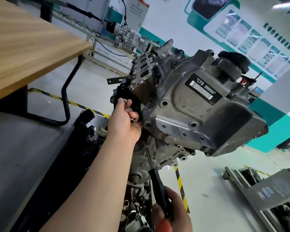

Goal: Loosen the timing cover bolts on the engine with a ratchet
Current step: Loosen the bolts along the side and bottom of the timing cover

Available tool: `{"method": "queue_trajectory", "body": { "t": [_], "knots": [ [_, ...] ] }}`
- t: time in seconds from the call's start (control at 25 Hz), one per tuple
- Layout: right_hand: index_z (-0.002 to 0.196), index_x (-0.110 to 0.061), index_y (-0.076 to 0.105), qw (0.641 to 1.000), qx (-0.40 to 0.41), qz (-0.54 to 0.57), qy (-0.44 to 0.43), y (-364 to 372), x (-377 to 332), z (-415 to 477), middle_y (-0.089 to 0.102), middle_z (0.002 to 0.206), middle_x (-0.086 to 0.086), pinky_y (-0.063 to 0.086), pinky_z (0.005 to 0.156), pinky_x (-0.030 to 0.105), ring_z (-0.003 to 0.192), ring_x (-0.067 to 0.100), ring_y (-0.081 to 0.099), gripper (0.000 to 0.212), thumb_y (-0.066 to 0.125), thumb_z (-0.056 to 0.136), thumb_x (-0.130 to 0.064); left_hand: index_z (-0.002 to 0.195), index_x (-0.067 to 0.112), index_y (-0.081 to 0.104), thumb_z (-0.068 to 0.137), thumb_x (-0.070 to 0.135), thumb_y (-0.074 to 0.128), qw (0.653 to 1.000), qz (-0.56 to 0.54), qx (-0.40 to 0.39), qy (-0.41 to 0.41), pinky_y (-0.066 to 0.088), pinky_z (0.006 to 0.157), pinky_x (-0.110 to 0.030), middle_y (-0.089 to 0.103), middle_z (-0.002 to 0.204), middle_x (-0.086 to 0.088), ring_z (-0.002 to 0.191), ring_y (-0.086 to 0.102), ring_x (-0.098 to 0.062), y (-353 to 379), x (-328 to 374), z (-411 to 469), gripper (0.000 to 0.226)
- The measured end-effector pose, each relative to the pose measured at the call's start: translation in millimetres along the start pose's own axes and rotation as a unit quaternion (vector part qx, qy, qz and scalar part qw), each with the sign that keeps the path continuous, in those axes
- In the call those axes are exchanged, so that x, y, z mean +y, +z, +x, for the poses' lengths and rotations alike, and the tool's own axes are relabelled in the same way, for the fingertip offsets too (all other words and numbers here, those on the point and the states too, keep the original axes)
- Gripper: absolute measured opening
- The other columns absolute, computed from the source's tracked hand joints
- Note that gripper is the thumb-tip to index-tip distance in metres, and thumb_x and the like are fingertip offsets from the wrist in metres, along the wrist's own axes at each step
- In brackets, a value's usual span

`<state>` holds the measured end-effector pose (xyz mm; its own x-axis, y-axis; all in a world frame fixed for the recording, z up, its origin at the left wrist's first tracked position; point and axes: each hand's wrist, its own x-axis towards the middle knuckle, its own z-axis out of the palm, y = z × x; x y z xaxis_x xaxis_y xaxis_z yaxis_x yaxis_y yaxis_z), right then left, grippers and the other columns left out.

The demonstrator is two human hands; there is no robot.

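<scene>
Head-worn view, tilted, close down onto the engine (199, 104).

One engine (199, 114), centre to right. One barcode label (203, 89) on its cover, and one black cap (233, 61) at its far right end. Two hands: left hand (124, 118) against the engine's left side, right hand (172, 213) near, at the bottom edge. Two silvery bolts (125, 100) pinched in the left fingers. One black-handled tool (159, 190) gripped in the right. One wooden tabletop (23, 47), far left. Two yellow-and-black floor stripes (70, 102) plainly seen — one left, one near centre. One grey cabinet (137, 12) at the far wall.
</scene>
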<state>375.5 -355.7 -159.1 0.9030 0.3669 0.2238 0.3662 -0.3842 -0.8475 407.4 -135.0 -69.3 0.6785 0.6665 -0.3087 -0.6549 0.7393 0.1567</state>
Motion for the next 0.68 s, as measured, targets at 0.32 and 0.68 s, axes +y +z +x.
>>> {"method": "queue_trajectory", "body": {
  "t": [0.32, 0.68],
  "knots": [
    [0.101, -0.05, 0.057, 0.998, -0.063, -0.01, 0.008, -5, 9, 6, 0.068, 0.076, -0.019, 0.044, 0.056, 0.007, 0.061, 0.0, 0.063, 0.051, 0.049, 0.051, -0.041, 0.071, 0.019, 0.055, 0.101, 0.039, 0.043, 0.998, 0.038, -0.04, -0.021, 0.057, 0.059, -0.04, 0.03, 0.044, 0.009, 0.034, 0.029, -0.005, -13, 6, 6, 0.037],
    [0.108, -0.046, 0.053, 0.988, -0.147, -0.048, 0.009, -17, 26, 23, 0.067, 0.08, -0.022, 0.045, 0.061, 0.011, 0.07, -0.001, 0.062, 0.045, 0.061, 0.072, -0.019, 0.074, 0.012, 0.057, 0.098, 0.034, 0.051, 0.986, 0.165, 0.006, 0.004, 0.055, 0.051, -0.028, 0.037, 0.04, 0.008, 0.031, 0.029, -0.006, -41, 13, 7, 0.033]
  ]
}}
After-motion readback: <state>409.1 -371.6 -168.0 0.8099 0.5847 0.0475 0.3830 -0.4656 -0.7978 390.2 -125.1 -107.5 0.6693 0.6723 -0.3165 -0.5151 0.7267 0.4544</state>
